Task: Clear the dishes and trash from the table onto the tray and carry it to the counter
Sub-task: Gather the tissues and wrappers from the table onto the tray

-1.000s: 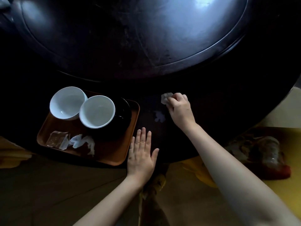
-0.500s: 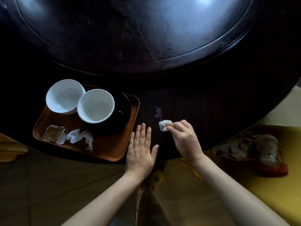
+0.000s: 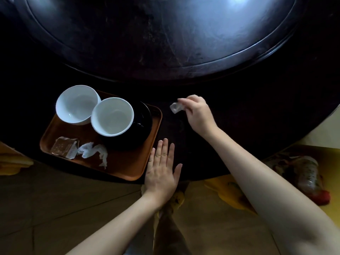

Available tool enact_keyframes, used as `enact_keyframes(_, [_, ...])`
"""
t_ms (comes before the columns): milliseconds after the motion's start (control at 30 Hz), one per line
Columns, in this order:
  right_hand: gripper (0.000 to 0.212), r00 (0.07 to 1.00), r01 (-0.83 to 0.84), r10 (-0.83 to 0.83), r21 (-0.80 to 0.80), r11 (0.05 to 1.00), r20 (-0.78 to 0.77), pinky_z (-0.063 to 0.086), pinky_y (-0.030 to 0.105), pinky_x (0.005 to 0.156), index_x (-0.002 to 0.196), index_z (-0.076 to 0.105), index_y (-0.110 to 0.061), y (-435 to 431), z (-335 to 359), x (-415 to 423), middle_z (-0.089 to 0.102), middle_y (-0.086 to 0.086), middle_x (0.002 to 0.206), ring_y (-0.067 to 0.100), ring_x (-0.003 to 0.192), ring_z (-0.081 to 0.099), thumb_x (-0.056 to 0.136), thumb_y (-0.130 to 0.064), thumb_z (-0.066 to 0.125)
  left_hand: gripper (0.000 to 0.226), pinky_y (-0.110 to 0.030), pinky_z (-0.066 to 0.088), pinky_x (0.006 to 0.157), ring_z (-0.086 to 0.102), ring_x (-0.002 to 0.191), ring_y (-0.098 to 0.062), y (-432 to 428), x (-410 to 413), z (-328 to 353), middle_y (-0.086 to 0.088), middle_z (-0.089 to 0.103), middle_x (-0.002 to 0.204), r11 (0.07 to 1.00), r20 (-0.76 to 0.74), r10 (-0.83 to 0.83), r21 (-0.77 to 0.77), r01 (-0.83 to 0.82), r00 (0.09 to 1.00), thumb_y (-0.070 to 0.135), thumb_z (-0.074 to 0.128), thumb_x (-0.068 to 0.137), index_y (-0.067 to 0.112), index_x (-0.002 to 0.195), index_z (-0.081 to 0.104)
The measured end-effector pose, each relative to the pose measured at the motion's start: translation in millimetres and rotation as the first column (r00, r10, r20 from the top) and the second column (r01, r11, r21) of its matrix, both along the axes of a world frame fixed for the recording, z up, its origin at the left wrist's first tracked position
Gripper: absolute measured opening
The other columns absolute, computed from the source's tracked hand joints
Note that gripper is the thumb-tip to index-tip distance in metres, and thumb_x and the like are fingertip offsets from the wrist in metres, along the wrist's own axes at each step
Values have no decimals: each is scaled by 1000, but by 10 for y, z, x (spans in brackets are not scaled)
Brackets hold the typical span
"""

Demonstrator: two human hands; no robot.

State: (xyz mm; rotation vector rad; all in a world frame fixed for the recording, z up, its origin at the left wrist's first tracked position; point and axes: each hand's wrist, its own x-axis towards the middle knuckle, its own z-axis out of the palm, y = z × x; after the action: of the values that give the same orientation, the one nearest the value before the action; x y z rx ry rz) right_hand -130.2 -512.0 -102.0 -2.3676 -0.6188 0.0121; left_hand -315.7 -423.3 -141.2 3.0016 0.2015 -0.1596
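Note:
An orange-brown tray (image 3: pixel 128 166) lies at the near edge of the dark round table (image 3: pixel 248 107). It carries two white bowls (image 3: pixel 78 104) (image 3: pixel 112 116), the right one on a black plate (image 3: pixel 141 129), plus a brown wrapper (image 3: pixel 63 147) and a crumpled white tissue (image 3: pixel 93 150). My right hand (image 3: pixel 197 113) pinches a small wadded tissue (image 3: pixel 175 107) just above the table, right of the tray. My left hand (image 3: pixel 161 168) rests flat and open on the table beside the tray's near right corner.
A large dark turntable (image 3: pixel 165 34) fills the middle of the table. A yellow seat (image 3: pixel 327 181) with a plastic bottle (image 3: pixel 309 175) and a patterned item is at the right, below the table edge. Tiled floor lies below.
My right hand swept the wadded tissue toward the table edge, then back away from me; the pale smear that lay on the table no longer shows. My left hand stayed flat.

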Motion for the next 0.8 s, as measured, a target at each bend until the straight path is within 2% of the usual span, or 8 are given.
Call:
enact_keyframes(167, [39, 970, -191, 207, -128, 973, 125, 53, 43, 75, 109, 68, -8, 21, -171, -77, 67, 9, 102, 30, 88, 58, 76, 9, 56, 64, -39, 17, 113, 15, 143, -23, 5, 8, -7, -16, 24, 154, 1000, 7, 1, -8, -1, 1000, 47, 14, 96, 8, 145, 27])
enact_keyframes(300, [46, 929, -307, 340, -213, 928, 144, 51, 42, 78, 115, 65, -12, -190, -215, -247, 67, 5, 106, 26, 87, 57, 74, 10, 58, 65, -40, 16, 113, 15, 143, -23, 10, 14, -17, -16, 25, 154, 1000, 14, 3, -22, -2, 1000, 47, 10, 96, 9, 146, 26])
enact_keyframes(533, [40, 910, -349, 388, -241, 906, 143, 48, 35, 83, 116, 64, -12, -506, -228, -621, 66, 5, 111, 20, 88, 54, 83, -8, 41, 64, -41, 19, 112, 18, 142, -25, 10, 3, -21, -17, 25, 153, 1000, 36, -7, -11, 7, 999, 46, 11, 96, 6, 144, 26])
enact_keyframes(667, [36, 906, -348, 389, -228, 909, 168, 50, 35, 80, 114, 65, -12, -684, -238, -841, 67, 4, 110, 16, 88, 49, 85, -10, 45, 66, -42, 20, 112, 16, 142, -25, 5, 5, -28, -18, 25, 153, 1000, 36, -9, 3, 9, 999, 46, 8, 96, 5, 144, 26])
enact_keyframes(800, [38, 907, -328, 376, -242, 913, 190, 52, 36, 80, 115, 64, -10, -864, -266, -1067, 67, 5, 113, 15, 88, 46, 80, -3, 54, 66, -39, 12, 115, 7, 144, -20, 8, -2, -40, -16, 20, 155, 1000, 53, -3, 0, 3, 999, 47, 6, 96, 7, 146, 21])
